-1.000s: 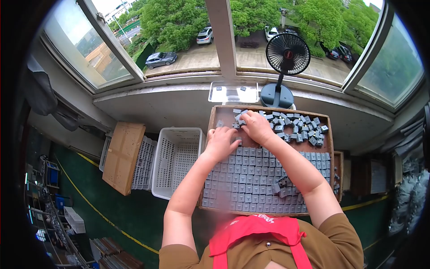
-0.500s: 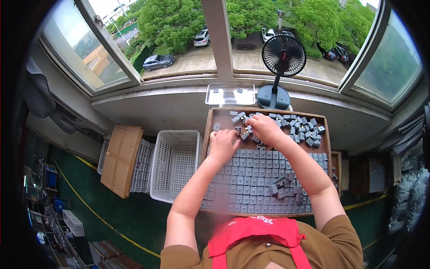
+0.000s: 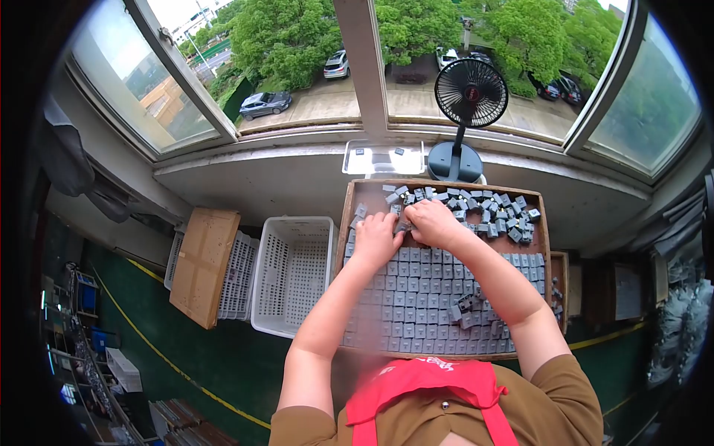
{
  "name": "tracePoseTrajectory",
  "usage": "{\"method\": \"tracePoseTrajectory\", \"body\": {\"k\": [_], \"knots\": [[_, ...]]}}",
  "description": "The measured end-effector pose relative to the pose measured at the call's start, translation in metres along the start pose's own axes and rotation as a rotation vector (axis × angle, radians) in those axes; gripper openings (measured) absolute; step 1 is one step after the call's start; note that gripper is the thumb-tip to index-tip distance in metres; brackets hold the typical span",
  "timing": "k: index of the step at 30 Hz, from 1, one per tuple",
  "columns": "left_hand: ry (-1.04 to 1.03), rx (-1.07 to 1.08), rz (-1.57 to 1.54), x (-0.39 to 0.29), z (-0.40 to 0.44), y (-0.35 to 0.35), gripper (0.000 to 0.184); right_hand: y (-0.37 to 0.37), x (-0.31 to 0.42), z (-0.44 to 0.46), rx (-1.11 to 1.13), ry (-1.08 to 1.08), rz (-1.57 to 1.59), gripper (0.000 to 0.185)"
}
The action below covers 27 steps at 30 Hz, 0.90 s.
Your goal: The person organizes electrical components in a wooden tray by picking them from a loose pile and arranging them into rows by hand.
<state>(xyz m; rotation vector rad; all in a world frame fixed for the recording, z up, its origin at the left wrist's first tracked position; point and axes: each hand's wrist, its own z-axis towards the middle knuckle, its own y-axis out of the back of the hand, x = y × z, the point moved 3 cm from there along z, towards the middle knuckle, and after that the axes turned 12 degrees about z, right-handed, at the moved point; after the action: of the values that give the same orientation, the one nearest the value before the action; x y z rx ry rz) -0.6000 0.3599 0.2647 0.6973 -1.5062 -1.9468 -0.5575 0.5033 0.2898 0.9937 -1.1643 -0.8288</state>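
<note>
A shallow wooden tray holds many small grey plastic blocks. Neat rows of blocks fill its lower part, while loose ones lie jumbled along the far side. Over the tray's upper left, my left hand and my right hand meet, fingers closed. Between their fingertips is one grey block, partly hidden by the fingers. A few blocks sit left of my left hand. Some tipped blocks rest on top of the rows, below my right forearm.
Left of the tray stands a white perforated basket, then a cardboard piece leaning on further baskets. Behind the tray are a black fan and a clear plastic tray with two small dark pieces, under the window.
My right hand has moved a little left and down from the loose blocks, and my left hand slightly right. Their fingertips now come together around a grey block.
</note>
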Motion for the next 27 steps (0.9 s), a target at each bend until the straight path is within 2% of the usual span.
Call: {"method": "tracePoseTrajectory", "body": {"k": [2,4,6,8,9,11,13,14,16,17,20,22,23,24,26,27], "knots": [[-0.027,-0.055,-0.121,0.002,0.001,-0.003,0.028,0.002,0.0,0.0,0.03,-0.044,0.025,0.022],[-0.108,0.002,-0.157,0.002,0.003,-0.007,0.03,0.001,-0.001,0.0,0.038,-0.036,0.011,0.022],[-0.095,0.04,-0.185,0.004,0.006,-0.008,0.028,0.002,-0.001,-0.001,0.043,-0.033,0.0,0.022],[-0.088,0.078,-0.211,0.004,0.008,-0.006,0.027,0.005,0.003,-0.001,0.248,0.013,0.104,0.023],[-0.063,0.122,-0.204,0.005,0.009,-0.006,0.026,0.006,-0.001,-0.003,0.245,0.01,0.104,0.023],[-0.037,0.164,-0.196,0.004,0.01,0.004,0.025,0.02,-0.01,-0.008,-0.018,0.02,0.209,0.026],[-0.036,0.297,-0.046,0.002,0.007,0.01,0.027,0.031,-0.018,-0.018,-0.064,0.012,0.226,0.023],[-0.037,0.296,-0.046,0.001,0.007,0.009,0.027,0.034,-0.02,-0.025,-0.073,-0.032,0.204,0.023],[-0.09,0.061,-0.3,-0.006,0.005,0.013,0.028,0.032,-0.017,-0.037,-0.033,-0.072,0.121,0.029],[-0.095,0.063,-0.303,-0.012,0.005,0.011,0.028,0.024,-0.017,-0.039,0.036,-0.108,0.1,0.035],[-0.105,0.183,-0.185,-0.029,0.006,0.004,0.03,0.023,-0.012,-0.05,-0.061,-0.099,-0.001,0.035],[-0.089,0.246,-0.143,-0.03,0.009,0.007,0.031,0.026,-0.022,-0.058,0.08,-0.265,0.0,0.043],[-0.072,0.309,-0.1,-0.031,0.01,0.007,0.032,0.032,-0.024,-0.066,-0.028,-0.252,0.002,0.034],[-0.077,0.31,-0.101,-0.03,0.009,0.005,0.032,0.033,-0.031,-0.071,-0.016,-0.286,-0.041,0.031],[-0.141,0.104,-0.235,-0.03,0.009,0.004,0.033,0.039,-0.038,-0.079,0.002,-0.334,-0.131,0.026],[-0.143,0.101,-0.235,-0.031,0.01,0.001,0.033,0.04,-0.039,-0.08,0.0,-0.335,-0.133,0.026]]}}
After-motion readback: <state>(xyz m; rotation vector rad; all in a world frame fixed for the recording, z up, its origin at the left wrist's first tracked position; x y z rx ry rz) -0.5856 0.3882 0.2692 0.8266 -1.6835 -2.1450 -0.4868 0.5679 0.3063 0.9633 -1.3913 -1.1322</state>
